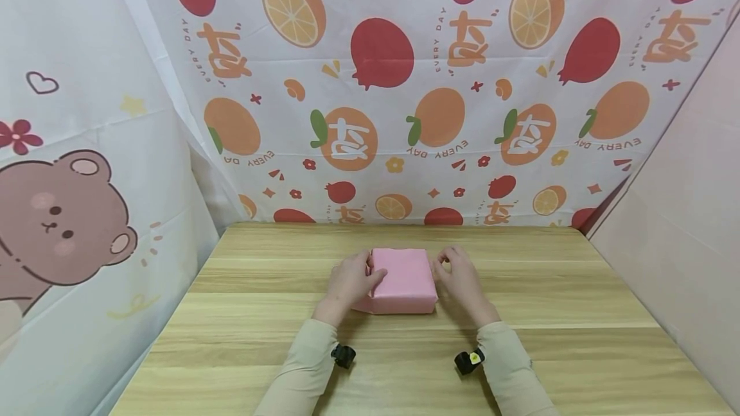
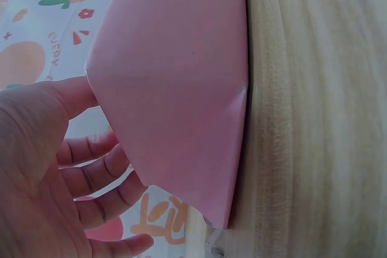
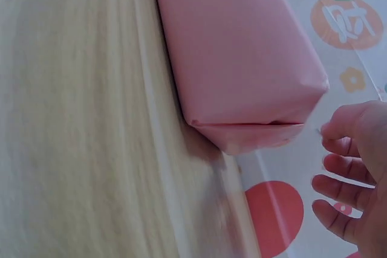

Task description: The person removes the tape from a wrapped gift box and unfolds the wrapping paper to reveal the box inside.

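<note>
Pink box [image 1: 405, 278] is sitting on the tbl [image 1: 248, 287] btwn my hands: my L hand [image 1: 349, 281] is resting its thumb on the top edge, other fingers loosely spread, tips partly hidden behind the end flap [image 2: 187, 155]. R wrist view is showing a folded seam [image 3: 251, 126] head view isn't. My R hand [image 1: 462, 281] is hovering just beside, thumb near index; sliver [image 3: 318, 131] there's too faint to ID, can't tell if I'm pinching it.

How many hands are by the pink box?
2. The left hand is at the left side of the pink box, its thumb on top; the right hand is just off the right side. No other hands show.
</note>
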Demonstrator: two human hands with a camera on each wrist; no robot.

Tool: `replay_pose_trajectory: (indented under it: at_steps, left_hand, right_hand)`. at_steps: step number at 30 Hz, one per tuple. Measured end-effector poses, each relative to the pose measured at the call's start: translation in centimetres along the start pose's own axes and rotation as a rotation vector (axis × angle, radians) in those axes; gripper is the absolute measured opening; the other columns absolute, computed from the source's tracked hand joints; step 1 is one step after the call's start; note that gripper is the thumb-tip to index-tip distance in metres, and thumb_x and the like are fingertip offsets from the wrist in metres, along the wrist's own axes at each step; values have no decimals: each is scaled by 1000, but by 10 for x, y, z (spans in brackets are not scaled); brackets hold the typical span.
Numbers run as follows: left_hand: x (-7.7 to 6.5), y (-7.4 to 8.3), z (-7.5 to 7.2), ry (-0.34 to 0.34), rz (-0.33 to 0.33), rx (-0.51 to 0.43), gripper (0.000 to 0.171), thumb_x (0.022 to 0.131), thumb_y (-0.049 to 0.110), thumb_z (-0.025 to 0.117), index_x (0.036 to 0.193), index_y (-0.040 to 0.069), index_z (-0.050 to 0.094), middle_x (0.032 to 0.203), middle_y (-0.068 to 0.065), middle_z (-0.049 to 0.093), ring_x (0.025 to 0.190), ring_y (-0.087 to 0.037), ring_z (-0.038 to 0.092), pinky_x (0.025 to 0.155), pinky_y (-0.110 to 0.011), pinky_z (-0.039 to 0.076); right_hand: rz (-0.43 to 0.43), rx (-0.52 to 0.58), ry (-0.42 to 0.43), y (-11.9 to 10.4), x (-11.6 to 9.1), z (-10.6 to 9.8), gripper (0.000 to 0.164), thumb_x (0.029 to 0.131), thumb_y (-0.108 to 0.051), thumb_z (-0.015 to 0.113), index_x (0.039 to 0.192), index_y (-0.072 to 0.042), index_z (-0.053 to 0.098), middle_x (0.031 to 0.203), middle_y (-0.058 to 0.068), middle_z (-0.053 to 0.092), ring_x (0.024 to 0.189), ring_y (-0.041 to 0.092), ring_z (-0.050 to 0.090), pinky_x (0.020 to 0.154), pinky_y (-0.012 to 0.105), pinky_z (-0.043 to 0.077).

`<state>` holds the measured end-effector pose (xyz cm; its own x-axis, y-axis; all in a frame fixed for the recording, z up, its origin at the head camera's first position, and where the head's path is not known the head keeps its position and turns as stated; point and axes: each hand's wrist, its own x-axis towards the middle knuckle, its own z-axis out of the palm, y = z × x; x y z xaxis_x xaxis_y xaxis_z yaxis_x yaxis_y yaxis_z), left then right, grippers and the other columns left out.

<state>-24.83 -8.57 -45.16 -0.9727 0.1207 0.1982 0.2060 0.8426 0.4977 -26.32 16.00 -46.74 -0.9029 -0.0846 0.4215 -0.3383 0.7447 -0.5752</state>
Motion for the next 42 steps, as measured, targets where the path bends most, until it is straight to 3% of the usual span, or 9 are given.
replay_pose_trajectory:
  at_steps: [7,18,29,38,42]
  left_hand:
    - [-1,0,-1,-5,-6,-19,34,88,45,68,84,14,53,65,3,50,57,-13,45,52,-27,33]
    - [-2,0,5,19,-28,9,34,94,46,59,89,12,56,62,3,50,54,-14,45,50,-27,33]
    - [-5,7,12,126,-25,54,36,95,43,58,98,9,66,65,-1,62,57,-17,56,54,-33,43]
    - [-1,15,19,143,-81,56,40,94,47,58,100,8,68,74,-10,70,62,-26,64,51,-36,44]
    - [5,17,19,116,-137,40,44,94,48,57,113,9,66,95,-12,72,82,-30,69,63,-42,53]
  right_hand:
    - [85,-13,-13,7,3,-8,9,89,-15,63,84,-8,61,98,10,60,94,28,59,83,43,52]
    - [95,-43,-33,18,8,-8,10,80,-1,60,89,-4,63,97,13,63,91,27,60,82,44,53]
    - [148,72,-184,7,9,2,24,95,-23,59,111,-6,69,95,6,69,84,16,61,74,32,52]
    - [130,114,-146,3,8,15,38,96,-25,60,125,0,61,108,15,67,90,22,64,82,40,55]
    - [139,83,-116,1,12,19,42,97,-31,58,126,-1,60,115,16,64,100,28,62,87,45,53]
